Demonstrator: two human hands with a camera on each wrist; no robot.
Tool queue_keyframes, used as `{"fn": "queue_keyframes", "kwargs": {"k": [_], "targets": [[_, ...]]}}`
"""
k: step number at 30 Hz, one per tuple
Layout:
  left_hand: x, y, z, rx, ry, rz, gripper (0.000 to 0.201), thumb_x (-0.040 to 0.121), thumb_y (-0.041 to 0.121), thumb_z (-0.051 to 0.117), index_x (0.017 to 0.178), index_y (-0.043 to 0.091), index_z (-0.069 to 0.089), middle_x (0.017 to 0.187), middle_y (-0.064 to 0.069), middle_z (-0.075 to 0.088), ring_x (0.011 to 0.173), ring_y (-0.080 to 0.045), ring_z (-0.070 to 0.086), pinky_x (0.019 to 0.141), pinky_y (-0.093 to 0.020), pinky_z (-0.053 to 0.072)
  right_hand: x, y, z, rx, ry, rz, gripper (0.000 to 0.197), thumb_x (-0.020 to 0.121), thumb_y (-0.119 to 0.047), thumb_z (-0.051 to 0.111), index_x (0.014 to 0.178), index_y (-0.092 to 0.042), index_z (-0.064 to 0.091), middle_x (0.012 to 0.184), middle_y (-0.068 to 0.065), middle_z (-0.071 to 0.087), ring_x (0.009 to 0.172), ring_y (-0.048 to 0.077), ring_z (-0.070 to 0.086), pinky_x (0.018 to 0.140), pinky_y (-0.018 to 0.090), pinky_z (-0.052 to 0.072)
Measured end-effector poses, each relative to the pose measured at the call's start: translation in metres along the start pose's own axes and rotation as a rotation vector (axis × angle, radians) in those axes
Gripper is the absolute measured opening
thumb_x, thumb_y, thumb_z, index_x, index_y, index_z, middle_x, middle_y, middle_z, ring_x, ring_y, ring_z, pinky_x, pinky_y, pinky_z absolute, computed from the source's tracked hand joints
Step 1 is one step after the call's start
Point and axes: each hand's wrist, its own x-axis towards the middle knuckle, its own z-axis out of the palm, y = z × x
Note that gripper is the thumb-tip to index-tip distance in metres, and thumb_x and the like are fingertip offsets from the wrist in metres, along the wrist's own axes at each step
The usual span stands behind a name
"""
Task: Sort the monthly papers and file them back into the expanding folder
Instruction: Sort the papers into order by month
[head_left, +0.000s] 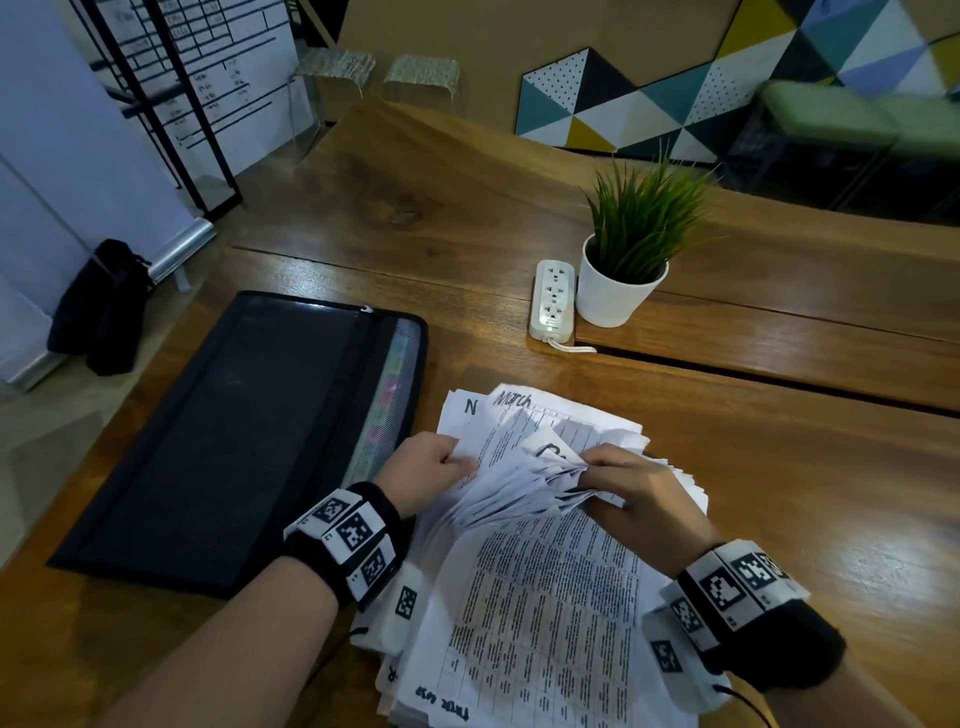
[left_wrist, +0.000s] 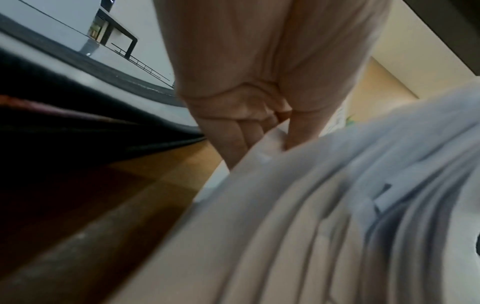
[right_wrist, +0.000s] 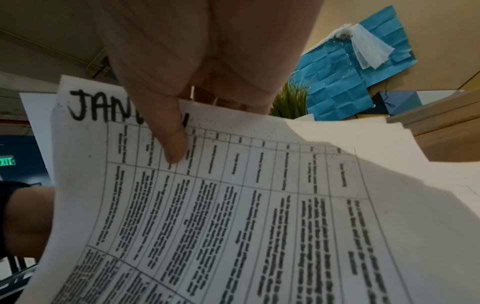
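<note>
A stack of white printed papers (head_left: 540, 582) lies on the wooden table (head_left: 779, 493), fanned and lifted at its far end. Handwritten month names show on sheets, "March" at the far edge. My left hand (head_left: 436, 467) pinches the raised left edges of the papers (left_wrist: 298, 205) between thumb and fingers (left_wrist: 233, 139). My right hand (head_left: 628, 483) grips the lifted sheets on the right. In the right wrist view its thumb (right_wrist: 171, 139) presses on a sheet (right_wrist: 259, 216) headed "JAN…". The black expanding folder (head_left: 239, 431) lies flat to the left, coloured tabs showing along its right side.
A white power strip (head_left: 553, 299) and a white pot with a green plant (head_left: 626, 260) stand beyond the papers. A raised wooden board (head_left: 779, 332) runs to the right. A black bag (head_left: 104, 306) sits on the floor at left.
</note>
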Motion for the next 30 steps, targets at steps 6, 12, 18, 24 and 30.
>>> {"fn": "queue_keyframes", "kwargs": {"k": [6,12,18,24,30], "targets": [[-0.001,0.003,-0.035,-0.255,0.269,0.007,0.013,0.091,0.014,0.06,0.082,0.018,0.069,0.079,-0.003,0.069,0.078,-0.021,0.064,0.075,-0.036,0.051,0.019,-0.001,-0.007,-0.017,-0.125,-0.004,0.014,0.078,-0.008,0.066,0.089,-0.016,0.07,0.09,-0.003,0.065,0.083,0.006,0.058,0.072,0.006,0.04],[-0.006,0.011,-0.089,-0.217,0.46,0.054,0.014,0.092,0.018,0.058,0.097,0.011,0.07,0.086,-0.002,0.07,0.081,-0.019,0.067,0.072,-0.034,0.055,0.041,0.005,-0.001,-0.132,-0.22,0.117,0.017,0.085,-0.01,0.064,0.101,-0.013,0.07,0.102,0.001,0.065,0.095,0.017,0.06,0.086,0.033,0.048],[-0.022,0.019,-0.145,-0.13,0.723,0.078,0.023,0.094,0.021,0.055,0.1,0.003,0.067,0.092,-0.01,0.065,0.08,-0.025,0.06,0.069,-0.033,0.046,0.061,0.009,0.008,-0.213,-0.354,0.262,0.027,0.089,-0.019,0.061,0.114,-0.012,0.065,0.138,0.005,0.045,0.128,0.021,0.042,0.104,0.025,0.029],[-0.046,0.022,-0.192,-0.204,0.914,0.061,0.013,0.094,0.019,0.057,0.096,0.009,0.065,0.078,0.002,0.059,0.067,-0.002,0.05,0.057,-0.005,0.04,0.05,0.004,0.007,-0.124,-0.24,0.286,0.02,0.083,-0.015,0.068,0.102,-0.013,0.071,0.128,0.007,0.054,0.12,0.022,0.048,0.104,0.038,0.037],[-0.06,0.026,-0.191,-0.296,0.89,0.065,0.017,0.092,0.017,0.058,0.078,0.012,0.066,0.061,0.016,0.063,0.06,0.003,0.055,0.052,-0.004,0.039,0.01,-0.028,-0.026,-0.021,-0.218,0.254,0.025,0.082,-0.007,0.067,0.102,-0.023,0.07,0.1,-0.009,0.069,0.09,0.001,0.063,0.082,0.009,0.043]]}}
